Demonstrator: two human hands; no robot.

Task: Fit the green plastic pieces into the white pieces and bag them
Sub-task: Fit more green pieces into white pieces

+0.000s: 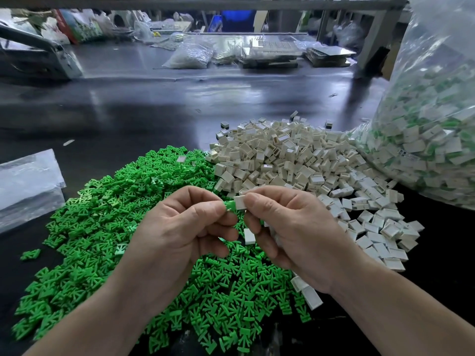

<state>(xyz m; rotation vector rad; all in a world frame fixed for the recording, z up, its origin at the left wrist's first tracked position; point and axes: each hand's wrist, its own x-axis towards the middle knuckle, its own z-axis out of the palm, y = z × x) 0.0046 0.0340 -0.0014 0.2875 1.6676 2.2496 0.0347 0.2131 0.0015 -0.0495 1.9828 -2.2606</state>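
My left hand [180, 227] pinches a small green plastic piece [229, 206] between thumb and forefinger. My right hand [285, 227] pinches a white piece [240, 202] right against the green one; the two touch end to end above the piles. Another white piece [249, 236] shows under my right fingers, and I cannot tell whether it is held. A big heap of green pieces [102, 227] covers the near left of the dark table. A heap of white pieces [295, 160] lies behind and to the right. A large clear bag [431, 140] of fitted white-and-green pieces stands at the right.
Flat clear plastic bags [25, 186] lie at the left edge. Across the dark table [154, 104], more plastic bags [190, 56] and stacked trays [272, 55] sit at the far side. A grey frame post [372, 42] rises at the back right.
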